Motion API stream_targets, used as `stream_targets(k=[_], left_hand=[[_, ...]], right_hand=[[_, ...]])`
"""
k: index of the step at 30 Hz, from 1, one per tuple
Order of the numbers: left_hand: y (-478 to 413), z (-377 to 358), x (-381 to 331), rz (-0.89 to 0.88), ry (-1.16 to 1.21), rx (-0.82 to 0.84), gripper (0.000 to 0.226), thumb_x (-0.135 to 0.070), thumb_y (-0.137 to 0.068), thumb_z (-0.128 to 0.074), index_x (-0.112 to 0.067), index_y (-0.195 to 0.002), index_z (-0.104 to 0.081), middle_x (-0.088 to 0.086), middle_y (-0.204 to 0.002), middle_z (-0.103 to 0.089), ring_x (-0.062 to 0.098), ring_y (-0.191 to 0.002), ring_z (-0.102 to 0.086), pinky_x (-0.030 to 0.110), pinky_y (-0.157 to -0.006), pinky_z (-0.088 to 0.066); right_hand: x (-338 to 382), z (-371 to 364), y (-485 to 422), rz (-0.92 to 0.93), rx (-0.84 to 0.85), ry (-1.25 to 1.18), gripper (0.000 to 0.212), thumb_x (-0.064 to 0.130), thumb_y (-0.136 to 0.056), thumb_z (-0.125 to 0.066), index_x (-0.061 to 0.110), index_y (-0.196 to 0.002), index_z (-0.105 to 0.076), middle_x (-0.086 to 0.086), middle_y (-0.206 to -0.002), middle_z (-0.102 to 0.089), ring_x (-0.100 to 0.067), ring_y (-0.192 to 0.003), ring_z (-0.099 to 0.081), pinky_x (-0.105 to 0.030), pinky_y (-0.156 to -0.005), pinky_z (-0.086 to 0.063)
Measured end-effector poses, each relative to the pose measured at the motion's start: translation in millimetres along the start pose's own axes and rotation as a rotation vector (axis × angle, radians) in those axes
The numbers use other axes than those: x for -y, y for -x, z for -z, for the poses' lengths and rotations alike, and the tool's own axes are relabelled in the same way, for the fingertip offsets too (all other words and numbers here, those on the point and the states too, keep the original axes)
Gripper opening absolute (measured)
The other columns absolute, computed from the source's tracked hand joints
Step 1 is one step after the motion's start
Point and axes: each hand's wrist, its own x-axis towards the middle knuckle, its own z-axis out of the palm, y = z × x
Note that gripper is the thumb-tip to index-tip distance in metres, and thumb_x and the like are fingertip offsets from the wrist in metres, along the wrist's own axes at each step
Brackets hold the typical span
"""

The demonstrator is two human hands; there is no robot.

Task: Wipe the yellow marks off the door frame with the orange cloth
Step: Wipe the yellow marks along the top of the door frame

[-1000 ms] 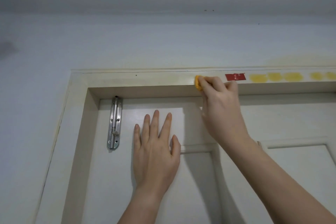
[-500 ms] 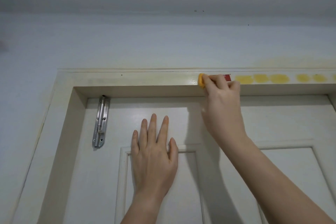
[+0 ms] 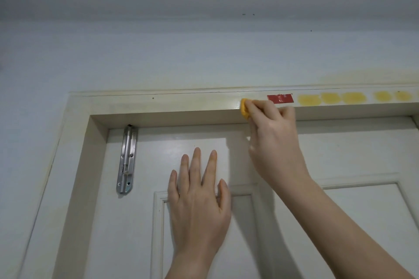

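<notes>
My right hand (image 3: 275, 140) grips a small orange cloth (image 3: 244, 111) and presses it against the top bar of the cream door frame (image 3: 158, 104). Only the cloth's left edge shows past my fingers. Several yellow marks (image 3: 331, 98) sit in a row on the frame to the right of the cloth, beyond a red sticker (image 3: 280, 98). My left hand (image 3: 198, 197) lies flat on the white door (image 3: 351, 154), fingers spread and straight, well below the frame.
A metal slide bolt (image 3: 127, 159) is fixed upright on the door near its top left corner. The wall (image 3: 136, 56) above the frame has a faint yellowish stain at the right. The ceiling runs across the top of the view.
My right hand with the cloth has slid a little left along the frame, uncovering the red sticker. The view has shifted slightly. My left hand stays flat on the door.
</notes>
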Motion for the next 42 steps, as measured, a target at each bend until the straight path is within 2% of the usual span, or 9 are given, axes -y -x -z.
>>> stream_targets(k=[13,17,21,24,26,29,32,36,42], left_hand=[[-5.0,1.3,-1.5,-0.001,-0.004,0.012,0.067,-0.047,-0.104,-0.036,-0.037,-0.170,-0.031,-0.001,-0.180,-0.023,0.025,-0.167,-0.018,0.051,-0.134,-0.020],[-3.8,0.2,-2.3,0.006,-0.012,0.008,0.067,-0.047,-0.103,-0.035,-0.037,-0.170,-0.031,-0.001,-0.180,-0.024,0.025,-0.167,-0.019,0.051,-0.134,-0.019],[-5.2,-1.9,-5.4,0.023,-0.017,-0.012,0.067,-0.045,-0.102,-0.036,-0.037,-0.169,-0.035,0.000,-0.178,-0.028,0.025,-0.167,-0.022,0.052,-0.134,-0.021],[-4.9,-2.2,-13.1,0.048,-0.014,-0.005,0.067,-0.047,-0.103,-0.035,-0.037,-0.169,-0.033,-0.001,-0.179,-0.025,0.024,-0.167,-0.019,0.051,-0.134,-0.019],[-3.5,-4.2,-18.6,0.044,-0.007,0.004,0.067,-0.048,-0.104,-0.033,-0.038,-0.169,-0.031,-0.002,-0.180,-0.024,0.022,-0.168,-0.016,0.050,-0.135,-0.016],[-4.2,-8.1,-30.7,0.025,-0.001,-0.003,0.066,-0.047,-0.103,-0.035,-0.038,-0.169,-0.033,-0.003,-0.179,-0.026,0.022,-0.167,-0.018,0.049,-0.134,-0.017],[-5.2,-12.6,-46.9,0.046,0.010,-0.011,0.066,-0.047,-0.103,-0.036,-0.038,-0.168,-0.034,-0.003,-0.179,-0.025,0.022,-0.168,-0.017,0.049,-0.135,-0.017],[-3.1,-17.9,-62.4,0.049,0.005,-0.006,0.066,-0.048,-0.105,-0.033,-0.039,-0.170,-0.028,-0.004,-0.180,-0.022,0.021,-0.168,-0.015,0.050,-0.135,-0.019],[-3.8,-25.1,-76.6,0.094,0.017,-0.034,0.065,-0.049,-0.104,-0.033,-0.038,-0.169,-0.032,-0.003,-0.179,-0.026,0.022,-0.167,-0.018,0.050,-0.134,-0.021]], right_hand=[[-10.6,4.7,-10.5,-0.127,-0.014,0.102,0.054,0.000,-0.077,-0.028,0.009,-0.117,-0.063,-0.007,-0.115,-0.061,-0.025,-0.086,-0.028,-0.038,-0.081,-0.037],[-6.3,6.6,6.4,-0.139,-0.015,0.125,0.059,-0.013,-0.077,-0.040,0.003,-0.130,-0.061,-0.011,-0.120,-0.059,-0.025,-0.087,-0.028,-0.040,-0.078,-0.039],[-10.0,4.7,-13.8,-0.104,-0.021,0.114,0.050,-0.006,-0.072,-0.030,0.005,-0.108,-0.062,-0.012,-0.105,-0.058,-0.022,-0.083,-0.023,-0.042,-0.077,-0.040],[-14.2,8.1,-5.4,-0.059,-0.008,0.130,0.061,-0.003,-0.074,-0.023,0.002,-0.119,-0.063,-0.012,-0.109,-0.060,-0.022,-0.084,-0.025,-0.042,-0.079,-0.041],[-20.5,8.0,5.8,-0.013,0.001,0.128,0.065,-0.005,-0.078,-0.026,0.000,-0.132,-0.061,-0.011,-0.117,-0.061,-0.023,-0.086,-0.026,-0.039,-0.081,-0.039],[-36.0,7.8,-6.7,0.095,0.003,0.115,0.062,-0.011,-0.075,-0.036,0.001,-0.130,-0.063,-0.010,-0.115,-0.062,-0.024,-0.085,-0.027,-0.039,-0.080,-0.038],[-55.5,14.3,-17.8,0.066,0.015,0.125,0.061,-0.015,-0.072,-0.040,0.006,-0.124,-0.064,-0.008,-0.112,-0.061,-0.023,-0.084,-0.027,-0.038,-0.079,-0.037],[-84.0,23.3,4.4,-0.005,-0.044,0.105,0.063,-0.018,-0.085,-0.054,0.003,-0.144,-0.058,-0.009,-0.129,-0.061,-0.026,-0.091,-0.032,-0.040,-0.086,-0.041],[-101.0,25.2,-7.1,0.079,-0.017,0.101,0.065,-0.017,-0.081,-0.055,0.005,-0.143,-0.059,-0.008,-0.126,-0.064,-0.025,-0.089,-0.031,-0.038,-0.084,-0.039]])
